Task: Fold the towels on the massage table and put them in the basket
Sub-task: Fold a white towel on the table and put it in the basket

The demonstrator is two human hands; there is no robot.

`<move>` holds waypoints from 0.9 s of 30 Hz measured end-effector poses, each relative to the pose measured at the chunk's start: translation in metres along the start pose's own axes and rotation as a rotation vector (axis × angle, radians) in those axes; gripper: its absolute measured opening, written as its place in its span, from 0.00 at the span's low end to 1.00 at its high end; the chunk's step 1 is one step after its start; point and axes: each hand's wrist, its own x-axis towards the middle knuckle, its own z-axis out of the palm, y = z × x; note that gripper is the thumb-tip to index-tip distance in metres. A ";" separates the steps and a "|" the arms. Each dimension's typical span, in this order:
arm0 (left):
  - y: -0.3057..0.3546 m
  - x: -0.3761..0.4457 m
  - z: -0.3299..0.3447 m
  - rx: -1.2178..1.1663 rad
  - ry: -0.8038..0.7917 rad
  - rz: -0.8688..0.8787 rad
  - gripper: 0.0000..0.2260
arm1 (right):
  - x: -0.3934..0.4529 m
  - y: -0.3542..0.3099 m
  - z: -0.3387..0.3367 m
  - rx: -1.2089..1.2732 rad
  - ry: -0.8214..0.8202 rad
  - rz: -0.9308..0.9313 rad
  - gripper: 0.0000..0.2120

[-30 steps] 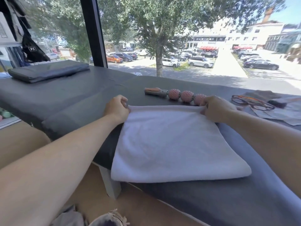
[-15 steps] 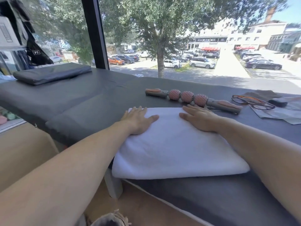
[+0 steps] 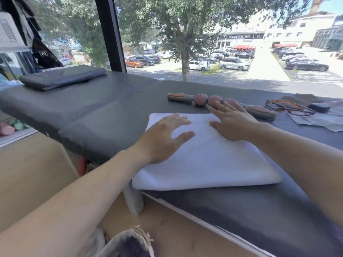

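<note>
On the table: we see a white towel (image 3: 207, 156) folded into a thick, soft rectangle with rounded folds, its near edge at the table's rim.
Table: our dark grey massage table (image 3: 104, 112) has a smooth, padded, faintly creased cover.
Left hand: our left hand (image 3: 163, 138) lies palm down over the towel's left part, fingers straight and spread; we cannot tell how firmly it presses.
Right hand: our right hand (image 3: 232, 123) rests flat on the towel's far right part, fingers straight and slightly apart, tips reaching the roller.
Roller: a massage roller (image 3: 200, 99) with bumpy pink balls and grey handles lies just beyond the towel.
Right side: thin-framed glasses (image 3: 289, 108) lie beside flat papers (image 3: 315, 120).
Far left: a smooth dark folded sheet (image 3: 63, 77).
Bottom edge: a frayed fabric rim (image 3: 133, 240), perhaps the basket; we cannot tell.
</note>
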 end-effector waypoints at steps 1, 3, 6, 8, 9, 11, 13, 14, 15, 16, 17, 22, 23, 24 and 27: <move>0.009 -0.015 0.001 -0.022 -0.087 0.013 0.26 | -0.011 -0.009 -0.009 0.025 0.043 -0.061 0.29; 0.014 -0.045 0.013 0.115 -0.236 0.084 0.33 | -0.043 -0.032 -0.019 0.186 0.030 -0.196 0.28; -0.001 -0.071 0.032 0.363 -0.204 0.217 0.42 | -0.100 -0.058 -0.014 0.315 -0.179 -0.359 0.31; -0.009 -0.077 0.034 0.380 -0.113 0.277 0.42 | -0.118 -0.054 -0.011 0.273 -0.224 -0.368 0.34; -0.012 -0.080 0.035 0.390 -0.079 0.303 0.41 | -0.122 -0.050 -0.011 0.264 -0.231 -0.362 0.35; -0.017 -0.088 0.036 0.395 -0.009 0.349 0.38 | -0.128 -0.044 -0.017 0.259 -0.241 -0.362 0.36; -0.026 -0.098 0.037 0.358 0.062 0.404 0.32 | -0.138 -0.045 -0.021 0.201 -0.221 -0.400 0.37; -0.031 -0.102 0.035 0.329 0.095 0.440 0.28 | -0.143 -0.046 -0.021 0.151 -0.202 -0.417 0.38; -0.035 -0.105 0.033 0.309 0.121 0.475 0.26 | -0.148 -0.048 -0.020 0.097 -0.167 -0.436 0.38; -0.040 -0.106 0.030 0.293 0.142 0.501 0.25 | -0.154 -0.051 -0.020 0.051 -0.111 -0.449 0.37; -0.044 -0.108 0.028 0.274 0.163 0.511 0.26 | -0.157 -0.053 -0.021 0.029 -0.021 -0.456 0.34; -0.056 -0.112 0.024 0.117 0.317 0.424 0.21 | -0.169 -0.047 -0.024 -0.067 0.167 -0.323 0.25; -0.059 -0.114 0.023 0.073 0.343 0.384 0.20 | -0.168 -0.042 -0.027 -0.101 0.146 -0.279 0.27; -0.060 -0.115 0.020 0.015 0.364 0.331 0.20 | -0.169 -0.033 -0.031 -0.132 0.084 -0.220 0.28; -0.057 -0.118 0.007 -0.219 0.428 0.092 0.13 | -0.169 -0.002 -0.049 0.084 -0.021 -0.133 0.25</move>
